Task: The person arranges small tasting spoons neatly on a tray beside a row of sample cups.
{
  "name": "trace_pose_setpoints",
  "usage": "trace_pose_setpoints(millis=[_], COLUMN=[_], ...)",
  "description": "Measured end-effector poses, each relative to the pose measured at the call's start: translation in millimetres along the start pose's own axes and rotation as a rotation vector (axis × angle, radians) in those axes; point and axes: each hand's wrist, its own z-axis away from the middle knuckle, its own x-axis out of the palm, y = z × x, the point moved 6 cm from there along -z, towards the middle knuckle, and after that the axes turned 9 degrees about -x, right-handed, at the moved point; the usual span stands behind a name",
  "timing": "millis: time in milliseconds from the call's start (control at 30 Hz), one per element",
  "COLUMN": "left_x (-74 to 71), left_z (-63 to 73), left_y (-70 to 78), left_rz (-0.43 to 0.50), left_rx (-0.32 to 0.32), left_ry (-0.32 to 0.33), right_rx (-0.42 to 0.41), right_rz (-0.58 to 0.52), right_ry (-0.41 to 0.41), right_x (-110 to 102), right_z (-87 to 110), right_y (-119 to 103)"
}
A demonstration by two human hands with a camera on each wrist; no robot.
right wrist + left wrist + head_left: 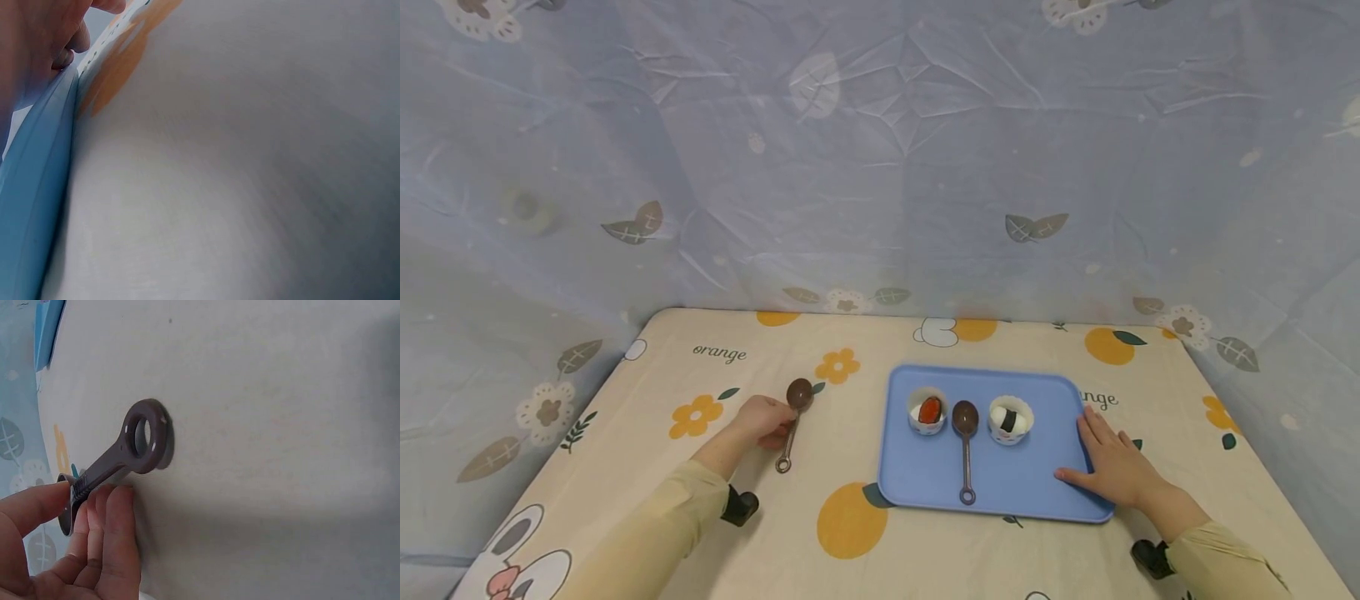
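Note:
On the left of the table, my left hand [764, 419] pinches a brown spoon [792, 433] by the upper handle, close to its bowl. The left wrist view shows the thumb and fingers on either side of the spoon's handle [100, 465], whose ring end points away from the hand. My right hand [1116, 462] rests on the right rim of a blue tray [1037, 487], fingers stretched out. On the tray lies a second brown spoon [966, 454], between a cup with a red-topped white piece [928, 412] and a cup with a black-banded white piece [1010, 419].
A cream cloth [760, 533] printed with oranges, flowers and leaves covers the table. Behind it and at both sides hangs a blue-grey patterned curtain [880, 167]. A black strap device [740, 505] sits on the left wrist, another [1152, 558] on the right.

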Motion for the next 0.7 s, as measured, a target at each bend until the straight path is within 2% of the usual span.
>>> trace_pose_setpoints(millis=[200,367,700], left_x=[0.1,0.8,0.8], left_z=[1.5,5.2,6.7], left_y=[1.7,3.4,3.3], left_rz=[-0.016,0.007,0.038], left_rx=[0.023,0.033,0.025], left_ry=[0.0,-0.032,-0.059], right_rx=[0.006,0.002,0.007], right_rz=[-0.006,0.005,-0.001], right_ry=[-0.009,-0.003,-0.008], right_x=[0.1,-0.1,1.4], right_z=[-0.2,-0.5,-0.9], right_y=[0.9,1.1,2.4])
